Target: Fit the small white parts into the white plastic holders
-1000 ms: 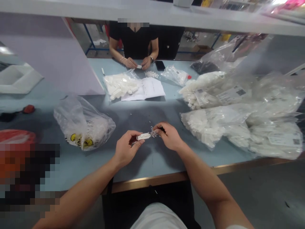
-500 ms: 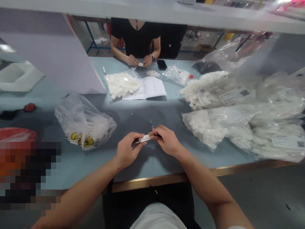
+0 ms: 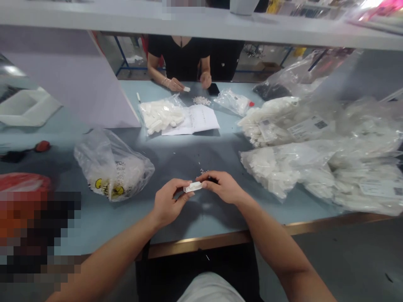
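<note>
Looking across the long blue-grey workbench (image 3: 189, 157), I see heaped clear bags of white plastic parts (image 3: 315, 163) filling its right side, a bag with yellow print (image 3: 111, 170) to the left, and a smaller bag of white parts (image 3: 160, 115) beside printed paper sheets (image 3: 201, 119) further along. Across the bench, a co-worker's hand (image 3: 206, 79) has lifted off the small white piece (image 3: 187, 89) and now sits near a phone (image 3: 213, 89), while their other hand (image 3: 176, 85) stays by that piece. Nearer, the left hand (image 3: 168, 201) holds a white plastic connector (image 3: 192, 187) in a narrow pinch above the bench. The right hand (image 3: 222, 186) has closed in on its end, though its fingers hide the contact, so I can't be sure it grips. A few tiny white bits (image 3: 202, 171) lie just beyond.
</note>
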`<state>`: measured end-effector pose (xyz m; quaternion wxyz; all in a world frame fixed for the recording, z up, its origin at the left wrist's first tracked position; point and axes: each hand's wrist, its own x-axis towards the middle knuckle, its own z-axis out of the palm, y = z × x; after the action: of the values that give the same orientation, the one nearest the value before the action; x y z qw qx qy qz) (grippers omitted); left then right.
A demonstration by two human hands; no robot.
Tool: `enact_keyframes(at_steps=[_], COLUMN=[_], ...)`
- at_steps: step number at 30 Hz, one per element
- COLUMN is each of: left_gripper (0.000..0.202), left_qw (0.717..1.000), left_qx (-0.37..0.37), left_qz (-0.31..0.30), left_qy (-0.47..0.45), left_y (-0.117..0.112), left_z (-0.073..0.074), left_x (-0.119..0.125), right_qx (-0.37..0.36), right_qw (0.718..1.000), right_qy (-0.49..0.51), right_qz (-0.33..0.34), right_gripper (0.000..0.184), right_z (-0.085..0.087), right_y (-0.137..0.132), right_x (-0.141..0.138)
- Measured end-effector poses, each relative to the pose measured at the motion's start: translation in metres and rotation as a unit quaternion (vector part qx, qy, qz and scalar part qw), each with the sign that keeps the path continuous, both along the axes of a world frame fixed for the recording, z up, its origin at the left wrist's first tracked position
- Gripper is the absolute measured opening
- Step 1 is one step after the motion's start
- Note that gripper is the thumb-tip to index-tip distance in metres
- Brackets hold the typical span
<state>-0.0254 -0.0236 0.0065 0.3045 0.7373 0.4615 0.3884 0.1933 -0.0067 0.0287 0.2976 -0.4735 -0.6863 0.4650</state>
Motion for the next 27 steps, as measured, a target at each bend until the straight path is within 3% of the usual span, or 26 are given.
enact_keyframes(at_steps=[4,6,10,15,22,27], left_gripper=[0.021,0.022,0.023,0.023,0.023,0.023], left_qw=[0.999,0.997,0.996,0.997,0.997,0.996], left_qx=[-0.04,-0.055,-0.068,-0.064,-0.066,-0.083], left_qz=[0.028,0.029,0.032,0.031,0.029,0.034], left_qy=[-0.021,-0.036,-0.037,-0.029,-0.025,-0.023], left_y=[0.001,0.002,0.004,0.004,0.004,0.005], left_z=[0.001,0.001,0.002,0.002,0.002,0.003], left_x=[0.0,0.0,0.0,0.0,0.0,0.0], right_qx=[0.072,0.092,0.074,0.072,0.074,0.081], right_qw=[0.986,0.97,0.947,0.929,0.893,0.891], right_qy=[-0.126,-0.217,-0.311,-0.363,-0.441,-0.443], right_qz=[-0.085,-0.065,-0.001,0.018,0.039,0.052], right_gripper=[0.015,0.01,0.015,0.01,0.015,0.015], right_z=[-0.004,-0.008,-0.019,-0.025,-0.015,-0.013], right_y=[0.009,0.013,0.016,0.016,0.011,0.007], right_x=[0.018,0.026,0.028,0.021,0.022,0.024])
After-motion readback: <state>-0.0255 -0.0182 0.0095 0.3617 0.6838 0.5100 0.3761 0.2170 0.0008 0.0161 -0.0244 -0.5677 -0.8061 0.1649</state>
